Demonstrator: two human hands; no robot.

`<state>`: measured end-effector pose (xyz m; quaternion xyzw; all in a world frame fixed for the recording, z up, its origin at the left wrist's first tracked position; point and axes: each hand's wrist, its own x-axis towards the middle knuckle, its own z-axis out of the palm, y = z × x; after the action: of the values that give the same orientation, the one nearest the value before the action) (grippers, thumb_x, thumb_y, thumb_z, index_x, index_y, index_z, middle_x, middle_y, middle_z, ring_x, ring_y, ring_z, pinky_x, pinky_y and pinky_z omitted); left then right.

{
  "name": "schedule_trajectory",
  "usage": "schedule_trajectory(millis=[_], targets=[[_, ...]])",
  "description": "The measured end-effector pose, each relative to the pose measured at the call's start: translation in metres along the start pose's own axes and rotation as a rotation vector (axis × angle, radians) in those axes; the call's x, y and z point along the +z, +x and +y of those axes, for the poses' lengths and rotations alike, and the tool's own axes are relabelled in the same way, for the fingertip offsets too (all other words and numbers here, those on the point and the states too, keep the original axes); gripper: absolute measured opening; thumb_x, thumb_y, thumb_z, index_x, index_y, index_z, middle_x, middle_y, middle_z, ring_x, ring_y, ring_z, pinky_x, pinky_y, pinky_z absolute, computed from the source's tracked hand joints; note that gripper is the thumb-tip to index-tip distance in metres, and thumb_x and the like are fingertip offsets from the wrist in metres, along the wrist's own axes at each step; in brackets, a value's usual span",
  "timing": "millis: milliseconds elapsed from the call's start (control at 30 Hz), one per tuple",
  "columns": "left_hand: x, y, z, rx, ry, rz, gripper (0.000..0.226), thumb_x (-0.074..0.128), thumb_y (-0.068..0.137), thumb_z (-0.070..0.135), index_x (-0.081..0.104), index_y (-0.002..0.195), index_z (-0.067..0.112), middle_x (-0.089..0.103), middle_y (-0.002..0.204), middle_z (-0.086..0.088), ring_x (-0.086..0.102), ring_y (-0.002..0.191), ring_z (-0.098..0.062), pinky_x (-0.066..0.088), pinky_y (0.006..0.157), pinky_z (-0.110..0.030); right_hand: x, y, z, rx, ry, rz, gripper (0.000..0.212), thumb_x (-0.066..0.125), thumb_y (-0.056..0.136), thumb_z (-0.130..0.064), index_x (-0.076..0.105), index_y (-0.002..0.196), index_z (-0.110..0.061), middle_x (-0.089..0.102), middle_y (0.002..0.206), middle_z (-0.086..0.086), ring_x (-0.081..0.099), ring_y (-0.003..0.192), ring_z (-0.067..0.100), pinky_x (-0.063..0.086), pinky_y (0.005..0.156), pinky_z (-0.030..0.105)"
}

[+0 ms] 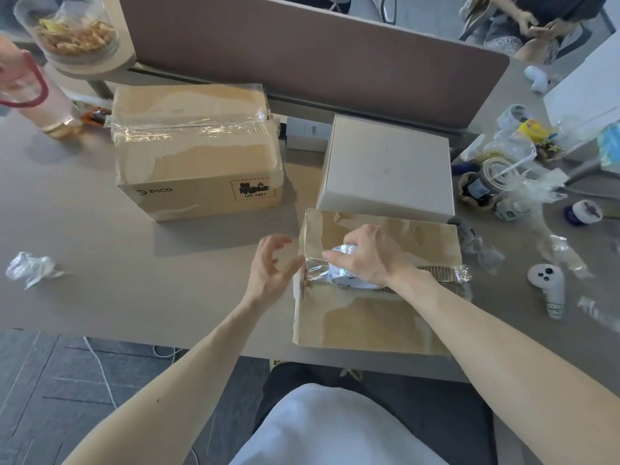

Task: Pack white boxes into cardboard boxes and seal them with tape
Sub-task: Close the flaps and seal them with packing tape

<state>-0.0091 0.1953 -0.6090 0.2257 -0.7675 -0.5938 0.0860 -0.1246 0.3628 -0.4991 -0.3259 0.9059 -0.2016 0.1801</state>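
Right at the front edge of the tabletop [100, 250] sits the cardboard box [369, 320], flaps down, and the right hand [367, 256] is on top of it, fingers wrapped around a roll of clear tape [350, 281] that presses against the seam. A shiny strip of tape [317, 266] runs from the roll to the box's left edge and folds over the corner. The left hand [271, 263] hovers just beside that corner, fingers loosely curled and gripping nothing; whether the thumb touches the tape, I cannot tell. Just behind this box lies a flat white box [385, 166], lid shut, with a smaller white box [307, 132] tucked behind it. Over to the left stands a second cardboard box [194, 152], closed, with clear tape across its top. Far left, a crumpled wad of tape [30, 268] lies alone on the tabletop. On the right, a white controller [548, 286] lies near a heap of plastic wrappers [506, 169]. At the back left are a jar of snacks [72, 28] and a bottle with a red strap [30, 92].
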Motion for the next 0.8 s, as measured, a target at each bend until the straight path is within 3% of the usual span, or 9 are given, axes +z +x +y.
schedule_trajectory(millis=[67,133,167,300,367,433,633,733,800], targets=[[-0.001,-0.002,0.01,0.278,0.132,-0.214,0.062,0.066,0.077,0.049,0.052,0.133,0.027,0.037,0.154,0.007,0.03,0.146,-0.015,0.028,0.115,-0.041,0.0,-0.003,0.002,-0.018,-0.014,0.016,0.064,0.067,0.081,-0.05,0.021,0.052,-0.016,0.019,0.051,-0.002,0.019,0.05,0.016,0.018,0.05,0.033],[0.008,-0.005,0.024,0.303,0.441,-0.43,0.08,0.068,0.077,0.06,0.034,0.146,0.039,0.007,0.165,0.015,-0.003,0.153,-0.014,0.004,0.119,-0.058,-0.002,-0.005,0.001,-0.046,-0.002,0.022,0.063,0.067,0.083,-0.048,0.021,0.053,-0.017,0.019,0.051,-0.003,0.019,0.05,0.014,0.017,0.049,0.032],[0.013,-0.006,0.031,0.263,0.562,-0.453,0.087,0.068,0.075,0.067,0.027,0.148,0.042,-0.001,0.164,0.019,-0.011,0.151,-0.013,-0.003,0.118,-0.062,-0.005,-0.005,0.001,-0.055,0.026,0.004,0.062,0.067,0.083,-0.046,0.021,0.053,-0.018,0.02,0.051,-0.004,0.019,0.05,0.013,0.017,0.049,0.031],[0.034,-0.016,0.051,0.157,0.764,-0.313,0.103,0.06,0.068,0.08,0.013,0.15,0.041,-0.004,0.163,0.021,-0.009,0.153,-0.023,-0.003,0.117,-0.062,-0.019,-0.013,0.03,-0.043,0.35,-0.24,0.056,0.067,0.082,-0.05,0.036,0.053,-0.014,0.032,0.052,0.001,0.029,0.05,0.011,0.022,0.051,0.025],[0.042,-0.017,0.053,0.13,0.854,-0.267,0.11,0.057,0.066,0.083,0.011,0.153,0.034,-0.004,0.163,0.019,-0.005,0.153,-0.026,-0.001,0.116,-0.062,-0.022,-0.02,0.046,-0.007,0.468,-0.353,0.057,0.063,0.079,-0.064,0.06,0.067,-0.008,0.053,0.065,0.019,0.045,0.06,0.015,0.034,0.061,0.031],[0.044,-0.017,0.052,0.111,0.948,-0.25,0.116,0.051,0.064,0.09,0.008,0.154,0.032,-0.004,0.164,0.017,-0.002,0.153,-0.027,-0.001,0.116,-0.062,-0.024,-0.021,0.05,-0.017,0.475,-0.374,0.058,0.061,0.078,-0.067,0.067,0.079,-0.009,0.061,0.074,0.018,0.05,0.067,0.016,0.037,0.067,0.034],[0.046,-0.021,0.063,0.052,1.105,-0.28,0.131,0.004,0.051,0.105,-0.009,0.157,0.028,-0.016,0.164,0.015,-0.009,0.153,-0.026,-0.011,0.118,-0.06,-0.039,-0.021,0.063,-0.105,0.295,-0.305,0.061,0.068,0.082,-0.056,0.046,0.057,-0.005,0.035,0.051,-0.007,0.029,0.048,0.01,0.022,0.05,0.028],[0.044,-0.02,0.066,0.041,1.179,-0.32,0.125,0.005,0.058,0.103,-0.021,0.154,0.027,-0.026,0.161,0.014,-0.017,0.151,-0.026,-0.018,0.116,-0.058,-0.055,-0.037,0.094,-0.105,0.259,-0.203,0.064,0.061,0.073,-0.071,0.035,0.049,-0.017,0.03,0.047,-0.011,0.026,0.046,0.009,0.02,0.048,0.024],[0.046,-0.02,0.067,0.045,1.238,-0.311,0.122,0.009,0.064,0.101,-0.022,0.154,0.024,-0.027,0.161,0.013,-0.019,0.151,-0.024,-0.02,0.116,-0.056,-0.06,-0.043,0.104,-0.12,0.266,-0.183,0.063,0.062,0.076,-0.069,0.032,0.05,-0.019,0.029,0.047,-0.011,0.026,0.047,0.009,0.022,0.048,0.025]])
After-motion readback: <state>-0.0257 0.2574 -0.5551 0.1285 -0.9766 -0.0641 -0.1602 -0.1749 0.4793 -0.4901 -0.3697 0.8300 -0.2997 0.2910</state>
